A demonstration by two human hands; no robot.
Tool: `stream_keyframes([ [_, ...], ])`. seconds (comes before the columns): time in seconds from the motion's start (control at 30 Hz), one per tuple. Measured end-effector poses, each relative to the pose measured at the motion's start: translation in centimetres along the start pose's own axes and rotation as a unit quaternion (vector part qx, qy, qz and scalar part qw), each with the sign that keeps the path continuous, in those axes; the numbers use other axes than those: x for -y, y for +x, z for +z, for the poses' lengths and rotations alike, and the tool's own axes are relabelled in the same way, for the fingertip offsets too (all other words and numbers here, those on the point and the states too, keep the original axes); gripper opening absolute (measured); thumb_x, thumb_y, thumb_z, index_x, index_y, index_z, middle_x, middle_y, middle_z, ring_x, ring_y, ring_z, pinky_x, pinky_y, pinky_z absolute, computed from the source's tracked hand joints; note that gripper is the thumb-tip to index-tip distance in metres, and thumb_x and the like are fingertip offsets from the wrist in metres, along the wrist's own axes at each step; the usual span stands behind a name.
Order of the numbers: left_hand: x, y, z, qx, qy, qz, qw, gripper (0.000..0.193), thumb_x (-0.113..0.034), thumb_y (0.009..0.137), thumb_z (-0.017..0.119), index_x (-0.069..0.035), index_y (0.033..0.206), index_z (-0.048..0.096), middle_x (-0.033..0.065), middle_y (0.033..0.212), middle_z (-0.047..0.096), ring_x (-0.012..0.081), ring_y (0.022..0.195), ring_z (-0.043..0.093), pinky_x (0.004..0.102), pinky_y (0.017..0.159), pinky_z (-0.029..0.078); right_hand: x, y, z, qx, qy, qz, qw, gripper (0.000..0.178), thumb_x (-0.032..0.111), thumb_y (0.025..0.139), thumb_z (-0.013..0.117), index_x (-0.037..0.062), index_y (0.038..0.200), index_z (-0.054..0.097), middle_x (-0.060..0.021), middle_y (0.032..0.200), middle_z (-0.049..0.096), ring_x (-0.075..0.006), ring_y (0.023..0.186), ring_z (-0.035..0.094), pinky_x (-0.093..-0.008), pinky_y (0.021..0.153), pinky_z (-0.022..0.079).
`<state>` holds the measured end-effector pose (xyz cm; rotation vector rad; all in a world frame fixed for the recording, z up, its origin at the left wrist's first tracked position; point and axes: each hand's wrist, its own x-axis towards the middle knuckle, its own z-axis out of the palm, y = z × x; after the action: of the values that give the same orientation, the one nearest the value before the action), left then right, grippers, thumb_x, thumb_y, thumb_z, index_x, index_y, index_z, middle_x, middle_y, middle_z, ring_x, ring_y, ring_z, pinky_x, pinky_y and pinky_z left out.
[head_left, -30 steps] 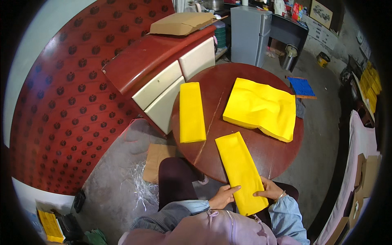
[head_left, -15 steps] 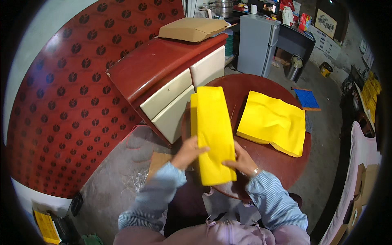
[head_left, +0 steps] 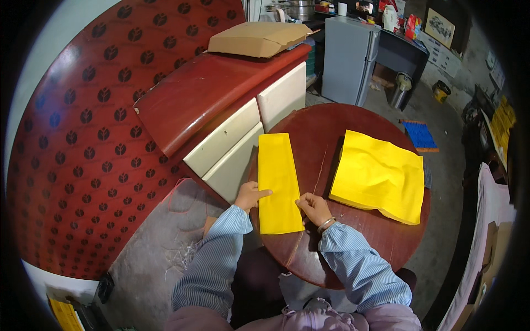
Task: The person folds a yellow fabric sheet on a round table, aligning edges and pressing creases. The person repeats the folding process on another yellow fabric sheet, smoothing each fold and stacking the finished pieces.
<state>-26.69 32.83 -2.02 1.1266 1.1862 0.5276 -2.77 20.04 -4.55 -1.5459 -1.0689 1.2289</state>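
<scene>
Strip (head_left: 279,165) now lowered onto table's (head_left: 312,127) left; my left hand (head_left: 249,197) and right hand (head_left: 314,209) pinch its edges, best kept square.

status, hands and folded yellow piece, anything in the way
Left hand thumb atop folded yellow piece at left edge; right hand at right edge. Piece over left side of round table. No obstruction seen; wider yellow piece to right.
</scene>
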Motion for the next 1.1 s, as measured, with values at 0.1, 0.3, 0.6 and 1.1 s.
stream_keyframes([
  [0.1, -0.1, 0.3, 0.2, -0.014, 0.025, -0.009, 1.000, 0.041, -0.013, 0.094, 0.085, 0.009, 0.122, 0.065, 0.0182, 0.111, 0.078, 0.0244, 0.090, 0.081, 0.0343, 0.071, 0.069, -0.1, 0.0, 0.6, -0.072, -0.083, -0.072, 0.991, 0.026, 0.025, 0.102, 0.072, -0.0003, 0.096, 0.071, -0.0094, 0.076, 0.073, -0.0168, 0.067, 0.070, -0.0332, 0.063, 0.055],
  [0.3, -0.1, 0.2, 0.8, -0.057, 0.045, 0.007, 0.997, 0.043, -0.015, 0.093, 0.086, 0.008, 0.122, 0.064, 0.0188, 0.107, 0.078, 0.0233, 0.088, 0.081, 0.0338, 0.069, 0.069, 0.4, 0.0, 0.6, -0.086, -0.070, -0.032, 0.993, 0.025, 0.024, 0.099, 0.076, -0.0014, 0.097, 0.073, -0.0109, 0.076, 0.074, -0.0179, 0.067, 0.072, -0.0345, 0.064, 0.056],
  [0.6, 0.5, -2.2, 1.8, -0.125, 0.100, 0.109, 0.981, 0.046, -0.018, 0.095, 0.084, 0.003, 0.126, 0.058, 0.0139, 0.102, 0.076, 0.0200, 0.086, 0.076, 0.0322, 0.073, 0.063, 2.7, -3.0, 0.2, -0.123, -0.055, -0.007, 0.991, 0.035, 0.013, 0.091, 0.084, 0.0008, 0.121, 0.072, -0.0098, 0.085, 0.079, -0.0169, 0.075, 0.076, -0.0314, 0.069, 0.061],
  [1.1, 2.6, -6.7, 2.9, -0.176, 0.192, 0.205, 0.943, 0.025, -0.005, 0.093, 0.081, -0.002, 0.106, 0.060, 0.0080, 0.093, 0.065, 0.0161, 0.078, 0.068, 0.0314, 0.068, 0.058, 1.7, -3.2, 0.8, -0.180, -0.081, -0.089, 0.976, 0.026, 0.008, 0.098, 0.076, -0.0001, 0.121, 0.068, -0.0069, 0.085, 0.075, -0.0121, 0.067, 0.068, -0.0283, 0.059, 0.053],
])
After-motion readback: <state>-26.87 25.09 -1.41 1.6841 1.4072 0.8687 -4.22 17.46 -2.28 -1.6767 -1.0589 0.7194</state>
